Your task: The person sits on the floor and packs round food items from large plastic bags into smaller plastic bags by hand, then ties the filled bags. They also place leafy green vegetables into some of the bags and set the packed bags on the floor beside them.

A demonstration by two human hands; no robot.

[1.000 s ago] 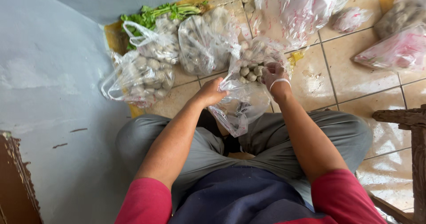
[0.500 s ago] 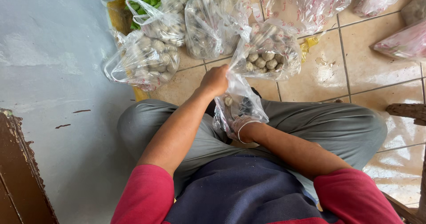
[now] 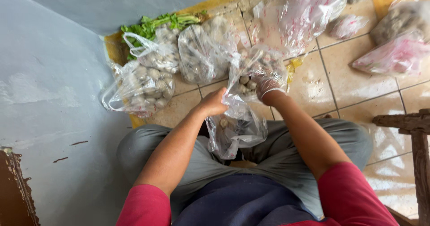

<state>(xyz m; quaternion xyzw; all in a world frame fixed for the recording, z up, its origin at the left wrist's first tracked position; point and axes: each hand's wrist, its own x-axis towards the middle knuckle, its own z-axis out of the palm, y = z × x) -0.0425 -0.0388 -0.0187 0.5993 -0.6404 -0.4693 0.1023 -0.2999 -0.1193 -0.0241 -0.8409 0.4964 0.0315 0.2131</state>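
Observation:
I sit on a tiled floor with a clear plastic bag [image 3: 235,127] hanging between my knees; a few pale round balls lie in it. My left hand [image 3: 214,103] pinches the bag's upper edge and holds it up. My right hand [image 3: 267,85], in a thin clear glove, reaches into a larger open bag of pale round balls [image 3: 255,69] on the floor in front of me and rests among them. Whether it grips any ball is hidden by the plastic.
Two tied bags of the same balls [image 3: 143,85] [image 3: 204,51] stand against a blue-grey wall [image 3: 53,73], with leafy greens [image 3: 152,24] behind them. More plastic bags [image 3: 309,11] [image 3: 396,55] lie at the back right. A wooden piece of furniture [image 3: 414,132] stands at right.
My right hand has gone from the small bag at my lap forward into the large bag on the floor. My left hand has kept its hold on the small bag.

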